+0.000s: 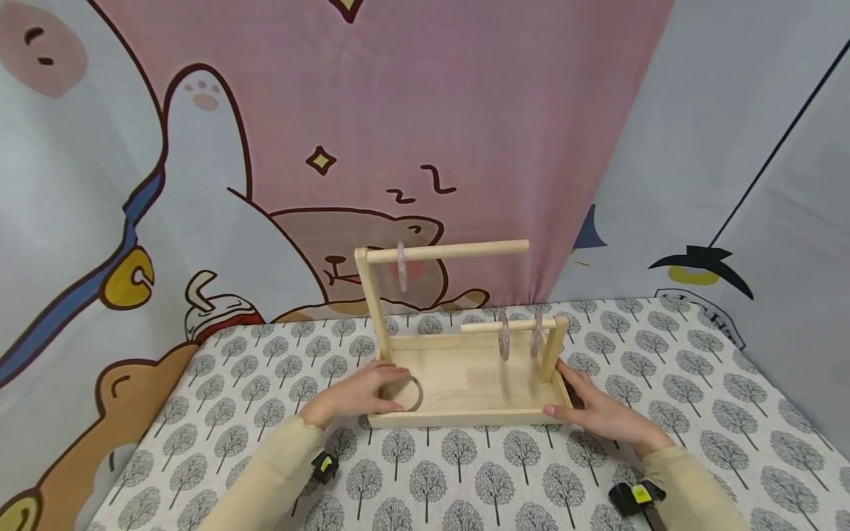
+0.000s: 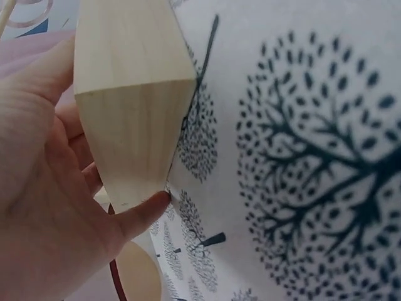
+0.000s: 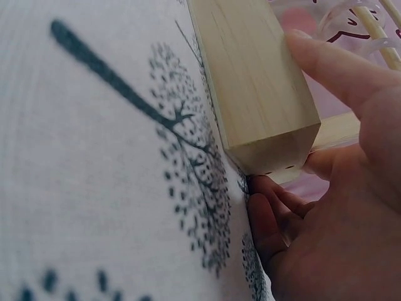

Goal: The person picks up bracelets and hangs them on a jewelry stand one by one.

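A light wooden jewelry stand (image 1: 465,419) sits on the cloth, a shallow tray with two posts and two horizontal bars. My left hand (image 1: 358,391) grips the tray's left end, fingers over the wall; in the left wrist view one fingertip presses the tray's end (image 2: 135,144). At the other end my right hand (image 1: 600,413) holds the corner, thumb on the front wall and fingers along the side. A pale pink bangle (image 1: 402,273) hangs on the upper bar (image 1: 458,250). Two similar bangles (image 1: 504,343) hang on the lower bar. Beside my left fingers, a greyish bangle (image 1: 420,391) lies in the tray.
A white cloth with tree prints (image 1: 458,479) covers the table. Behind it hangs a pink curtain (image 1: 518,133) with cartoon animals, and pale printed fabric stands at both sides. Black wrist straps (image 1: 631,498) sit at both sleeves.
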Demonstrator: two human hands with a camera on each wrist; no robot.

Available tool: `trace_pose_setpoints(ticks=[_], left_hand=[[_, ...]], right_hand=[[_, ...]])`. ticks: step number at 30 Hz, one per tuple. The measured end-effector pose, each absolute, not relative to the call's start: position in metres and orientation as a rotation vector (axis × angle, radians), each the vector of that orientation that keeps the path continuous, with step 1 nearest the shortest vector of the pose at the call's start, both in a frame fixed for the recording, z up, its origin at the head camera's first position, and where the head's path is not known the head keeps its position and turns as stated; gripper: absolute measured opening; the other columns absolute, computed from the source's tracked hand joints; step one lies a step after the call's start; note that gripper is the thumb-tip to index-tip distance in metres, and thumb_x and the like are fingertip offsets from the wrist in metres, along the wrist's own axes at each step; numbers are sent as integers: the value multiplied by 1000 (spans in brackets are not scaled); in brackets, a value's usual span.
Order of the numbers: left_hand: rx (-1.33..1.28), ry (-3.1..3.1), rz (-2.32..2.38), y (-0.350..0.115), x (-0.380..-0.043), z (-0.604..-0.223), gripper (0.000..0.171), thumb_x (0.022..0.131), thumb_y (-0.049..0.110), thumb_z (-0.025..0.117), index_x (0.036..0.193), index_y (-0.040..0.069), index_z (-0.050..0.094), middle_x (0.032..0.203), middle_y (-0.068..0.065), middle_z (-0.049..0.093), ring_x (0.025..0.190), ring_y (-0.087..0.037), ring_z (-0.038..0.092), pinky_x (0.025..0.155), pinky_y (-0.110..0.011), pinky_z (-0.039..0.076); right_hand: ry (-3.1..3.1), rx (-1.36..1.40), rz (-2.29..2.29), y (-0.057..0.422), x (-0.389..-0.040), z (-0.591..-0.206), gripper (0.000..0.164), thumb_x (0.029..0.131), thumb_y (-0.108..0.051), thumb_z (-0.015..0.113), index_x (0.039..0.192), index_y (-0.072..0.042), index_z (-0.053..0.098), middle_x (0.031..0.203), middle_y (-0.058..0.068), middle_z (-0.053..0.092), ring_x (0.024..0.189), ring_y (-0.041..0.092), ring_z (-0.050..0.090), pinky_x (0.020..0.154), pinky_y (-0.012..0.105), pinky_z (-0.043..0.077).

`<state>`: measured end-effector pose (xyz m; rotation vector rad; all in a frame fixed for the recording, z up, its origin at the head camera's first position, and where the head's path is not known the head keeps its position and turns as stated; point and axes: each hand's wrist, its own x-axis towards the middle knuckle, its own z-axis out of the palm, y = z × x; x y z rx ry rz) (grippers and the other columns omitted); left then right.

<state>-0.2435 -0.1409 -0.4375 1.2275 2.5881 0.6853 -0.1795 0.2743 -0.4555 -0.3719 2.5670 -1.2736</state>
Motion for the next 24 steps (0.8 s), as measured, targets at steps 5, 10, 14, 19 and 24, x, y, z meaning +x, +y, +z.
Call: trace_pose_setpoints(ticks=[5,10,14,19,24], left_hand=[[1171,2663,556,-135,-243,-436,67,84,30,74,137,-3,50,141,-20,48,131,-45,36,101,-68,26],[1141,2794,469,-126,-243,-444,76,76,36,81,137,2,52,140,-17,50,130,-42,38,95,-67,25],[1132,2864,489,-121,-244,-450,75,72,37,84,132,2,56,132,-15,56,123,-37,46,95,-62,26],[1042,2904,561,-117,-244,-453,69,69,38,85,125,5,61,124,-11,62,116,-31,52,94,-58,24],[1022,2898,604,-117,-245,-453,65,69,35,86,122,5,62,123,-11,62,116,-31,52,98,-60,22]], right_hand=[[2564,-366,-1279,275,-179,-456,94,89,-30,67,155,-3,5,147,43,3,128,68,10,87,83,18],[2562,-383,-1280,274,-179,-455,93,90,-31,67,154,-2,6,146,43,5,128,67,11,89,82,18],[2572,-388,-1277,273,-179,-454,93,90,-32,67,154,-1,7,146,43,4,128,67,10,89,82,18],[2569,-378,-1280,273,-179,-453,93,90,-32,67,154,-3,6,147,43,1,128,68,8,87,83,16],[2563,-377,-1292,273,-179,-453,93,90,-31,67,155,-3,6,147,43,3,128,67,9,88,83,16]])
